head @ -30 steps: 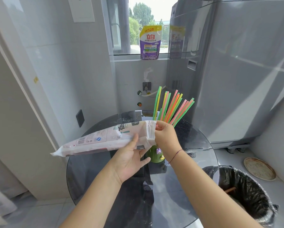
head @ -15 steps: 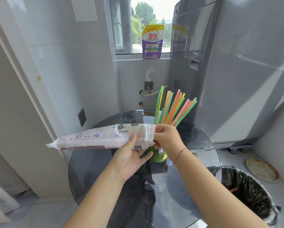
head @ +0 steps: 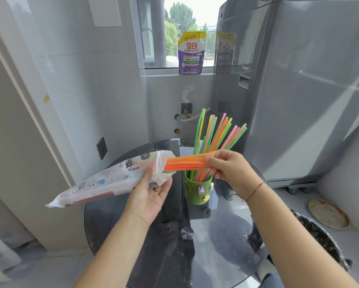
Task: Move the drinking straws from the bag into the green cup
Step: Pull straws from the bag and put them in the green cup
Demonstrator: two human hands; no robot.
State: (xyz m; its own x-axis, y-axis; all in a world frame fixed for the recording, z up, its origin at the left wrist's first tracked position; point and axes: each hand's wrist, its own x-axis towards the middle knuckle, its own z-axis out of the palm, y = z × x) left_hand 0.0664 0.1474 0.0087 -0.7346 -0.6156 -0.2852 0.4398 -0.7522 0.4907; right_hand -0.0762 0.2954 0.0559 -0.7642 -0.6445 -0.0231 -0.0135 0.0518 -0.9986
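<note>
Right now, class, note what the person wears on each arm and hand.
No sleeves or gloves show. The left hand has a gold-coloured ring on one finger. The right hand has a thin dark string bracelet round its wrist.

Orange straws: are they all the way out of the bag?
Partly out. One end of the orange straws is inside the open bag; the right hand pinches the other end, the left hand holds the bag.

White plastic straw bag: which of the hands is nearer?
Left. The left hand grips the white plastic bag near its mouth; the right hand, beyond it, pinches orange straws.
</note>
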